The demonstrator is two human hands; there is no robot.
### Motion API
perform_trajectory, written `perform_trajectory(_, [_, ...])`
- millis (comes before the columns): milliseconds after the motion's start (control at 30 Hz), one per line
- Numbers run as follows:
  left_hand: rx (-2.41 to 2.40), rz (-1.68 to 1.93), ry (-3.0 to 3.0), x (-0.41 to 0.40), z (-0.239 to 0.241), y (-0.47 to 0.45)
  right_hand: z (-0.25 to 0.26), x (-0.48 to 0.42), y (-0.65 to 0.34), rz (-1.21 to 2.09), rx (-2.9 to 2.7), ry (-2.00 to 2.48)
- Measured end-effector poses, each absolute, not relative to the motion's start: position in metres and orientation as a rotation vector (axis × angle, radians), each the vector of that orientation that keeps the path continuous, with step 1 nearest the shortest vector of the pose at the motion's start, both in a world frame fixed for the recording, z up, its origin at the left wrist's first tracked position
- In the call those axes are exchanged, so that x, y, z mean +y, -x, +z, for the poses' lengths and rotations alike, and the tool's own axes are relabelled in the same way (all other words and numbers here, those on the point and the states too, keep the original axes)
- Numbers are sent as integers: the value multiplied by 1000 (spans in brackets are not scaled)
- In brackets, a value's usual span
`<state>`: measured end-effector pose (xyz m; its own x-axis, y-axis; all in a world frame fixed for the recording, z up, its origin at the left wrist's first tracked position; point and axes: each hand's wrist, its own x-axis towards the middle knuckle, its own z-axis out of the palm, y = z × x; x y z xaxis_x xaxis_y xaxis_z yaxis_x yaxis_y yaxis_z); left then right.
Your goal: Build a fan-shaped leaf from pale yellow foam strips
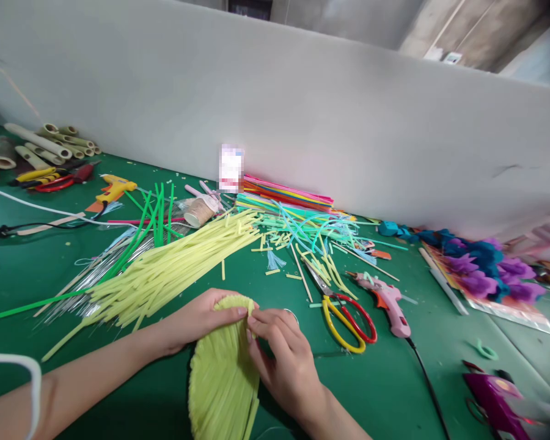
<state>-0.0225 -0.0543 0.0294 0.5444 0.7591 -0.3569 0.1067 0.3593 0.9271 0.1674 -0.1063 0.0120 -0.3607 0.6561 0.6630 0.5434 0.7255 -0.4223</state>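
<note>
A yellow-green leaf-shaped piece made of pipe cleaners (224, 379) lies at the bottom middle, its strands side by side. My left hand (206, 318) grips its curled top edge, thumb across the front. At the top right of the piece, my right hand (282, 348) pinches a strand end between thumb and fingers. Behind my left hand spreads a big bundle of loose yellow pipe cleaners (178, 266). Red-and-yellow-handled scissors (343, 318) lie to the right of my right hand, with a pink glue gun (387, 299) just beyond them.
Green pipe cleaners (158, 214), wires and colourful stems (288, 195) lie along the white partition (275, 110). A yellow glue gun (114, 188), pliers (59, 177) and bamboo tubes (50, 146) are at left. Purple flowers (490, 269) and a purple device (499, 397) are at right.
</note>
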Motion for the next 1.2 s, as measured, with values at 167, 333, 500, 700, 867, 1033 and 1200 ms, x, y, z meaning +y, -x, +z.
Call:
perform_trajectory(167, [1008, 490, -878, -57, 27, 24, 11, -106, -167, 183, -2032, 907])
perform_trajectory(333, [1045, 527, -839, -57, 24, 25, 18, -107, -166, 181, -2043, 915])
perform_trajectory(500, [1002, 522, -856, -58, 25, 23, 21, -109, -166, 142, -2061, 938])
perform_trajectory(700, [995, 567, -859, -58, 28, 23, 21, -111, -166, 71, -2115, 974])
perform_trajectory(867, [944, 597, -889, -57, 29, 22, 19, -112, -167, -5, -2150, 993])
perform_trajectory(1033, [1035, 603, -883, -56, 26, 22, 15, -111, -168, -82, -2199, 1015])
perform_trajectory(1200, [1036, 592, -1021, -53, 30, 23, 18, -112, -167, -108, -2221, 1041])
